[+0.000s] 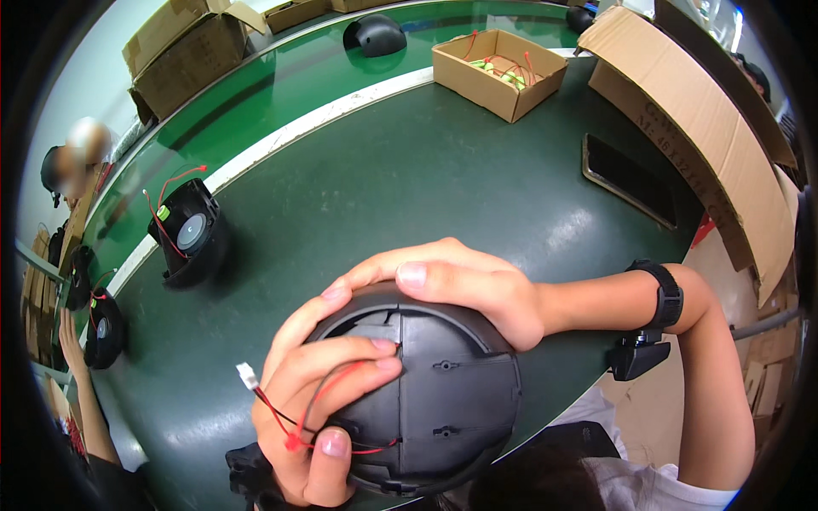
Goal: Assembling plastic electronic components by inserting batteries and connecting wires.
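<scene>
A round black plastic housing (452, 400) is held between my two hands just above the near edge of the green table. My left hand (319, 409) grips its left side, the thumb low and two fingertips pressing on the inner face beside a raised seam. Red and black wires (332, 387) run out of the housing around those fingers, with a white plug (247, 375) and a red plug (294, 442) at loose ends. My right hand (469, 285) is curled over the far rim, its thumb along the edge. The housing's underside is hidden.
Black shells with round grey discs and wires (194, 232) (104, 328) stand at left; another person's hand (72, 341) is there. A black dome (375, 36) sits far back. A small carton (503, 94) holds green wired parts. A phone (629, 180) lies beside a large cardboard box (682, 119).
</scene>
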Tool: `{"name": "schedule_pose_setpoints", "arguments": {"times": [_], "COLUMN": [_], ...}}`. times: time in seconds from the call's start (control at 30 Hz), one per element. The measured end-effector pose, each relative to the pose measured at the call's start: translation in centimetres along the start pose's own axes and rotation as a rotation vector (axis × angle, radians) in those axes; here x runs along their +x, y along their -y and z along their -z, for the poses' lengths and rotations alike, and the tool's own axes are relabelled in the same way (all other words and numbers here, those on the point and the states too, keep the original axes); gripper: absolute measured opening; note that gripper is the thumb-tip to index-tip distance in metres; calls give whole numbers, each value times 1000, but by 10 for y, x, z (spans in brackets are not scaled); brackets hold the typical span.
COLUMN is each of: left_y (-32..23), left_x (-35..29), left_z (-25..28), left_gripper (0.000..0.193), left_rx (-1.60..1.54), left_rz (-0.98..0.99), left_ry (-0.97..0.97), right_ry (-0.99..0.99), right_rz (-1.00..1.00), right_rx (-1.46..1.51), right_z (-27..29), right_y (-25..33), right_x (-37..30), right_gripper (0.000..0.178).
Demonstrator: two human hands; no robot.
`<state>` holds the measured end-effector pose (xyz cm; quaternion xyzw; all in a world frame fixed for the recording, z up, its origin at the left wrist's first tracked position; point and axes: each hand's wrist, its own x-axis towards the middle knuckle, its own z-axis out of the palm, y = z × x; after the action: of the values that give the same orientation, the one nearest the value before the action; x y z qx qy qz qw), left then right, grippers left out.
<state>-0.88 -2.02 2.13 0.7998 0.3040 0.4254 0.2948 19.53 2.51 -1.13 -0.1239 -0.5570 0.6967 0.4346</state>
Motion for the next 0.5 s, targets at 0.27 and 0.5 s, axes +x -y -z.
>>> {"name": "schedule_pose_setpoints", "arguments": {"times": [0.27, 0.5], "left_y": [24, 24], "left_x": [7, -5], "left_z": [-19, -13], "left_gripper": [115, 148], "left_rx": [-405, -172], "left_rz": [296, 149], "left_ry": [-415, -7], "right_ry": [-349, -343], "right_rz": [-14, -63], "right_rx": [-45, -154], "right_z": [16, 2], "right_y": [11, 14], "right_x": [1, 1], "right_gripper": [43, 46]}}
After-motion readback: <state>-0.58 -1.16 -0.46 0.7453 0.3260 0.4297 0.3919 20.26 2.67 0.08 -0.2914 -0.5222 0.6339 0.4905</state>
